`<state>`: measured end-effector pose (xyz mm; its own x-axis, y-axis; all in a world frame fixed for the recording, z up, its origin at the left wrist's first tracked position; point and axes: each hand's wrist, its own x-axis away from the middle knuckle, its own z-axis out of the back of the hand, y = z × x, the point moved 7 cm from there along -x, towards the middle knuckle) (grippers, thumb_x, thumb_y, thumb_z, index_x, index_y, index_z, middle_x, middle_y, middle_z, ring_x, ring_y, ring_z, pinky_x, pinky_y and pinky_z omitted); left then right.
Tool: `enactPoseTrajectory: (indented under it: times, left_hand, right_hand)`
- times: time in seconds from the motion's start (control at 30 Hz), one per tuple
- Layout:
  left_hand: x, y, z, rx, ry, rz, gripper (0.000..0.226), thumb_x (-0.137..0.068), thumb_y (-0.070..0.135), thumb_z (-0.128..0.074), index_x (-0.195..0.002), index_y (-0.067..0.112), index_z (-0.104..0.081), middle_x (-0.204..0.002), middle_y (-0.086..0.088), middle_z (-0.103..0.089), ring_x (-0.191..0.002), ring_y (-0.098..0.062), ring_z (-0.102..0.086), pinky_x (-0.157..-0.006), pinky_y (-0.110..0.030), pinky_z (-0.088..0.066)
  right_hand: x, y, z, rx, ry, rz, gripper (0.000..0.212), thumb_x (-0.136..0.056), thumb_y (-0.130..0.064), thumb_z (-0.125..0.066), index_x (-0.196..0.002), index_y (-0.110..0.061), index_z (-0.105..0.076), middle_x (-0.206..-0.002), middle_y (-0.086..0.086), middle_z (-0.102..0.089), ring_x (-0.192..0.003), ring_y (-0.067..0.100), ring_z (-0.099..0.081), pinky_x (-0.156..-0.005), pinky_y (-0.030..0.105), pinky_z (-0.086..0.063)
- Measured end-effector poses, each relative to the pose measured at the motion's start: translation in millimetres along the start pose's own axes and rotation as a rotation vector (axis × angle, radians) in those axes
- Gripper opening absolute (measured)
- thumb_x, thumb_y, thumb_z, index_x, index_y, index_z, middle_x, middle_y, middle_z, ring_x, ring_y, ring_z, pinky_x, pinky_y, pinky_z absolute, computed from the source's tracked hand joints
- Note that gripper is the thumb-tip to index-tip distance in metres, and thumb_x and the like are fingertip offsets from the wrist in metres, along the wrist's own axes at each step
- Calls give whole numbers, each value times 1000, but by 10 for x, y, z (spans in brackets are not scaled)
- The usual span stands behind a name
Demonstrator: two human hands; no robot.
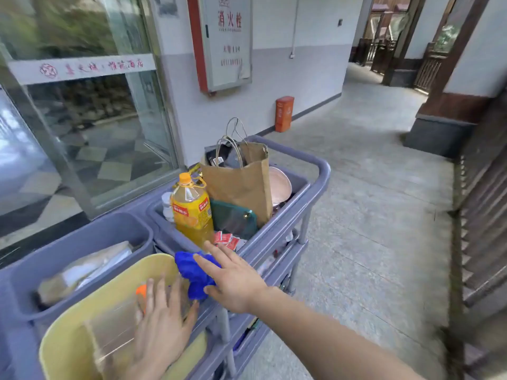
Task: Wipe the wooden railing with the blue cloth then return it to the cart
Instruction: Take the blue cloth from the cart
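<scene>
Reaching over the grey plastic service cart (315,171), you have your right hand (236,283) spread across the crumpled bright-blue cloth (192,272), which sits bunched on the cart's upper edge between the pale yellow round bucket (82,319) and the grey bin holding the orange-capped bottle of yellow drink (192,209) and the brown paper bag (241,185). Your fingers are fanned wide and flat, thumb low against the cloth's near side; nothing is pinched yet, so the hand is touching rather than holding. From how things lie, you could equally be about to lift the cloth or have just set it down; one blurred view cannot settle that, though the open palm pressing on it looks to me like the start of a pick-up.

Your left hand (164,327) hovers open over the yellow bucket, fingers loosely splayed above a clear plastic container (115,333) and a small orange object (141,293); whether it touches either is unclear.

If you are picking up, close your fingers and thumb around the bulk of the cloth so no corner trails into the bucket, then lift clear of the bottle. The dark wooden railing (482,215) runs along your right, well apart from the cart, so you will need to turn and step toward it.
</scene>
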<state>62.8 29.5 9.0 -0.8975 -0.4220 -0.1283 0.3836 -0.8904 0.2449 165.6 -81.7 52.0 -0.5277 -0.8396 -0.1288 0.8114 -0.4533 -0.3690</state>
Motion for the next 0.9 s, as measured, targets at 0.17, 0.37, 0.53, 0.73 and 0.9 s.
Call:
enactPoseTrajectory:
  times: [0.17, 0.37, 0.53, 0.73, 0.9]
  left_hand:
    - [-3, -206, -259, -91, -96, 117, 90, -88, 79, -9, -148, 22, -44, -160, -15, -34, -151, -39, -22, -110, -62, -37]
    - [-31, -276, -381, -125, -160, 154, 73, -93, 72, -26, -155, 33, -26, -161, -3, -30, -151, -34, -18, -107, -52, -40]
    - [-32, -281, -399, -144, -226, 142, 69, -94, 71, -21, -152, 35, -27, -158, -1, -34, -152, -36, -15, -110, -51, -38]
    - [-5, -262, -359, -126, -221, 138, 64, -95, 70, -25, -150, 39, -34, -162, -3, -28, -151, -37, -17, -113, -52, -36]
    - [-106, -29, -43, -93, -117, 83, 82, -85, 70, -14, -151, 29, -38, -161, -11, -32, -150, -37, -23, -114, -54, -31]
  right_hand:
    - [-126, 31, -316, 59, -150, -17, 64, -94, -52, -41, -146, -43, -6, -161, 2, 9, -145, 30, 0, -117, 49, -11]
    - [-280, -19, -295, 119, 8, -79, 46, -86, -34, -55, -130, -33, -44, -131, 13, -44, -105, 37, -39, -88, 42, -36]
    - [-388, -51, -192, 21, 10, -137, 29, -81, -20, -58, -109, -17, -52, -100, 16, -44, -94, 34, -42, -72, 38, -44]
    - [-141, 203, -56, -128, 136, -224, 33, -77, -14, -60, -110, -17, -57, -95, 15, -46, -85, 30, -44, -65, 31, -34]
    - [184, 447, 261, -267, 342, -350, 28, -73, -17, -60, -99, -27, -54, -89, 6, -44, -69, 27, -43, -56, 29, -28]
